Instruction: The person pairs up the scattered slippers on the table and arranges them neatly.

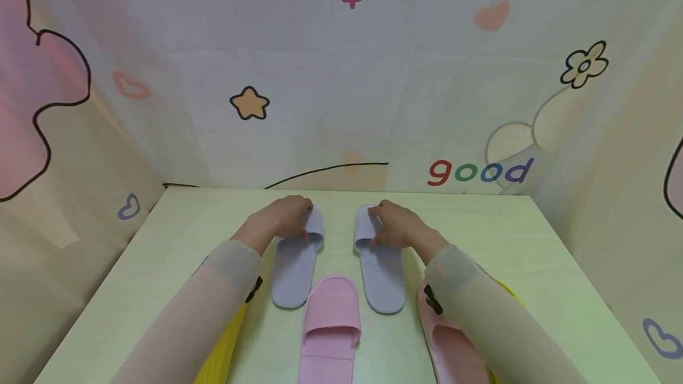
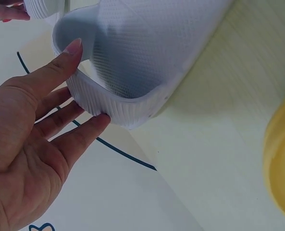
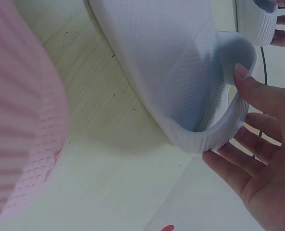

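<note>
Two light grey-lavender slippers lie side by side on the pale tabletop, toes towards the back. My left hand (image 1: 283,218) holds the left grey slipper (image 1: 295,271) by its ribbed strap. In the left wrist view, the thumb is at the inner edge of the strap (image 2: 106,103) and the fingers lie against its outside. The right grey slipper (image 1: 383,280) is gripped in the same way by my right hand (image 1: 400,224). Its strap (image 3: 214,139) sits between thumb and fingers in the right wrist view. A gap separates the two slippers.
Nearer to me lie a pink slipper (image 1: 333,307) in the middle and another pink slipper (image 1: 453,348) partly under my right forearm. Yellow items (image 1: 226,342) show beside both forearms, mostly hidden. A printed curtain (image 1: 320,76) hangs behind the table (image 1: 555,289).
</note>
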Motion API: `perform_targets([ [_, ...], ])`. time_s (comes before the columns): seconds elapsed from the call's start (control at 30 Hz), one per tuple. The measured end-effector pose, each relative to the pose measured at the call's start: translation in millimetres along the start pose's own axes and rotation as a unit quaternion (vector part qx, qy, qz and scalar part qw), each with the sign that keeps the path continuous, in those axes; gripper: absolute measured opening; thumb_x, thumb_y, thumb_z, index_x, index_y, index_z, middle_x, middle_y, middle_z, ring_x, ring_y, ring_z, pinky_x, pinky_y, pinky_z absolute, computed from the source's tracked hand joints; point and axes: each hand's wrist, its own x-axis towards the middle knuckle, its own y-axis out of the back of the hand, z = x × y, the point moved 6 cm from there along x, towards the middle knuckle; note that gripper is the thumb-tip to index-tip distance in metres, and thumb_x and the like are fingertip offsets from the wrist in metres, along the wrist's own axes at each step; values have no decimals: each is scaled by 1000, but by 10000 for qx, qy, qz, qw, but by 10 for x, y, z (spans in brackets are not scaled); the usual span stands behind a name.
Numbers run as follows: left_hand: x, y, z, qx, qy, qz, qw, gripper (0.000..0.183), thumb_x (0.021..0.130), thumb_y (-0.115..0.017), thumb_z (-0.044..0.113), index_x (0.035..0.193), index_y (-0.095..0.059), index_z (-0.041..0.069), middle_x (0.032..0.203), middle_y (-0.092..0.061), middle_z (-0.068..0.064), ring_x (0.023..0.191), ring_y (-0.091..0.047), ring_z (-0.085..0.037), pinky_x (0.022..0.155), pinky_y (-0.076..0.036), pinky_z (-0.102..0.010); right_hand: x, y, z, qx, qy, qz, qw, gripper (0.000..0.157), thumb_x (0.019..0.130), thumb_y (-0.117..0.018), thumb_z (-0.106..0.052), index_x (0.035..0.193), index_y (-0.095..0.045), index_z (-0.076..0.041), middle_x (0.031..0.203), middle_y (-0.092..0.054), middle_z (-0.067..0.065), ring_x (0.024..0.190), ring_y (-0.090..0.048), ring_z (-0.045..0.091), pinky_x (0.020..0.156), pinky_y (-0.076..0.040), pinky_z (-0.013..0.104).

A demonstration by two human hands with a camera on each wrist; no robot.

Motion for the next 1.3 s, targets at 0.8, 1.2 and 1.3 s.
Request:
perform_targets([
  [0.8, 150, 52, 18, 113, -21, 274, 9996, 73, 84, -87, 21, 147, -53, 3, 138, -60, -15, 121, -61, -29, 109, -50, -44, 219, 3, 62, 100, -329, 196, 9992, 78, 86, -85, -21, 154, -50, -8, 147, -53, 19, 128, -58, 33, 112, -48, 50],
  [1.2, 178, 73, 47, 104, 82, 410, 9991, 68, 86, -86, 20, 144, -55, 4, 140, -59, -14, 120, -61, -29, 108, -52, -44, 304, 8, 97, 194, -573, 479, 9970, 81, 85, -86, -22, 154, -48, -6, 150, -51, 19, 129, -59, 35, 108, -52, 50],
  [1.3, 200, 72, 41, 135, 81, 482, 9987, 68, 87, -85, 20, 145, -54, 5, 143, -58, -14, 122, -61, -29, 109, -51, -44, 330, 11, 116, 224, -657, 556, 9960, 81, 85, -86, -22, 154, -48, -7, 151, -50, 19, 129, -59, 36, 107, -53, 50],
])
